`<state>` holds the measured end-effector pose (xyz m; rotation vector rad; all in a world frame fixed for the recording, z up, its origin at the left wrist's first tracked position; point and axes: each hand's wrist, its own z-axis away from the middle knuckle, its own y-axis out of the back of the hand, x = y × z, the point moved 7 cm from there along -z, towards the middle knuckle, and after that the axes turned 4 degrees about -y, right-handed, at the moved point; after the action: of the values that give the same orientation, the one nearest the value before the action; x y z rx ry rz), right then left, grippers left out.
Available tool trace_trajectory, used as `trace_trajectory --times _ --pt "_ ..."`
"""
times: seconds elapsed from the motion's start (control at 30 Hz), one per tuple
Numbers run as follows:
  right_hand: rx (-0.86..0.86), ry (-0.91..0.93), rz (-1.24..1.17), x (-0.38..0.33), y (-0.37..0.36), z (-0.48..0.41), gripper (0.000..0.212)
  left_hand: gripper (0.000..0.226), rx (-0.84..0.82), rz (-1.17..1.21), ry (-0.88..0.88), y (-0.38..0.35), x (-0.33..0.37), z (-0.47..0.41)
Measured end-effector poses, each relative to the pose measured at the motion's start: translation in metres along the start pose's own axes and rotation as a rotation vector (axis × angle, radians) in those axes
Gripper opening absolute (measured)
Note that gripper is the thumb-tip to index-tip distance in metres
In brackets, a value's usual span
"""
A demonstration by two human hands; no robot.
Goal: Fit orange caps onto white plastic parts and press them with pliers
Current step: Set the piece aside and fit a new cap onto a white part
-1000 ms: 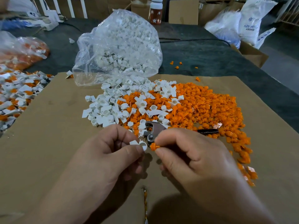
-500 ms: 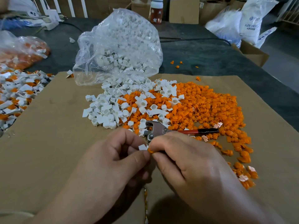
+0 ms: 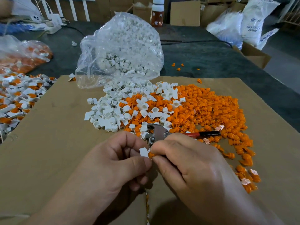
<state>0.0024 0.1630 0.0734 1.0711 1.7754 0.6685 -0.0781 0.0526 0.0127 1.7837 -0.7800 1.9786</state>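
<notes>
orange cap (image 3: pixel 151 155) is sitting right against the white plastic part (image 3: pixel 144 152), held up just above the near stretch of the cardboard sheet (image 3: pixel 48 151), the two touching where the hands are meeting. the left hand (image 3: pixel 113 163) is pinching the white part between thumb and curled fingers, flat tab sticking up, so its grip is closed on that piece. the right hand (image 3: pixel 191 163) is pinching the cap between thumb and forefinger, grip closed on it, and seems to be steering it into the part's socket. whether the cap is already seated i am not able to tell, since fingertips are covering the joint. lifting both pieces off the sheet is probably giving the fingers room to line them up.

just beyond the knuckles the pliers (image 3: pixel 159 132) are lying on the sheet, not gripped, metal head toward the left hand, red-and-black handle pointing right, likely parked there for a short reach when pressing comes. loose white parts (image 3: pixel 107 112) and the heap of orange caps (image 3: pixel 211 111) are crowding round the pliers' head and could be snagging a clean pick-up. off to the left a pile of capped pieces (image 3: pixel 17 98) is lying beside the sheet. farther back a clear bag (image 3: pixel 123 46) is spilling more white parts, and behind it the dark tabletop (image 3: pixel 211 57) is carrying stray caps, with a bottle (image 3: pixel 157 12) and white sacks (image 3: pixel 253 21) standing beyond.
</notes>
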Motion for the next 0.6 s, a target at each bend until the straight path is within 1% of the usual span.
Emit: trace_trajectory --times 0.1,0.2,0.27,0.33,0.43,0.5,0.6 --pt "0.025 0.033 0.091 -0.0038 -0.0005 0.0013 0.013 0.033 -0.015 -0.053 -0.018 -0.0012 0.0014 -0.0003" --pt "0.026 0.027 0.128 -0.0045 -0.0018 0.0016 0.015 0.022 -0.030 -0.127 -0.043 -0.0018 0.0020 -0.0012" --pt "0.020 0.023 0.107 -0.0043 -0.0018 0.0020 0.016 0.021 -0.039 -0.102 -0.039 -0.0023 0.0019 -0.0011" --pt "0.019 0.024 0.080 -0.0044 -0.0019 0.0023 0.015 0.027 -0.052 0.002 -0.012 -0.0035 -0.0002 -0.0004" --pt "0.025 0.027 0.059 -0.0051 -0.0014 0.0021 0.017 0.029 -0.061 0.119 0.009 -0.0056 -0.0013 0.0000" --pt "0.007 0.030 0.030 -0.0050 -0.0031 0.0025 0.017 0.029 -0.049 0.119 -0.008 -0.0054 -0.0009 -0.0008" --pt "-0.029 -0.006 -0.079 0.0005 -0.0056 0.0018 0.015 0.030 -0.010 0.004 -0.044 -0.0022 0.0019 -0.0020"
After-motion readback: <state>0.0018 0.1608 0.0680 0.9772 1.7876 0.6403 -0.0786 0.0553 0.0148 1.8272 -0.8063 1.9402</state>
